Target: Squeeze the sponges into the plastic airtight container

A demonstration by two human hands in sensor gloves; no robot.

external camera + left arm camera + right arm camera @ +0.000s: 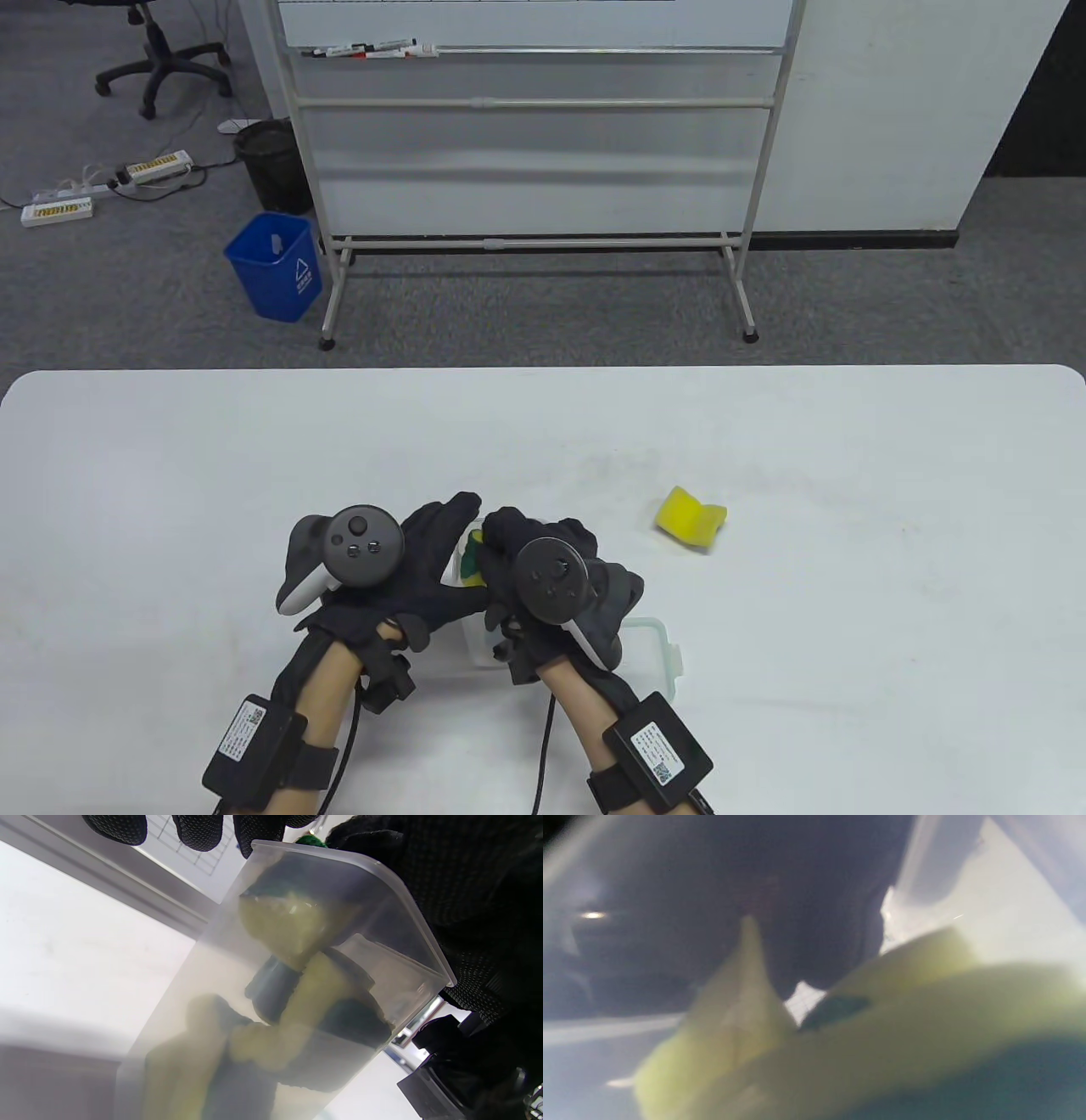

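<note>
Looking down from the table view, both gloved hands crowd over the container (475, 632) near the front of the white table (170, 475), hiding most of it; only the left wrist view shows its frosted wall (203, 984) with several yellow-and-green sponges (297, 925) crammed inside. The right wrist view is a blur of yellow foam and dark glove. The left hand (407, 577) lies against the container's left side, fingers extended along it, their tips (197, 830) showing past the rim. The right hand (526, 560) curls down over the open top, pressing on a green-and-yellow sponge (472, 552) at the mouth. One loose sponge (691, 518), yellow and bent, rests on the table well to the right. A green-edged lid (657, 649) lies just right of the container, partly under the right wrist.
</note>
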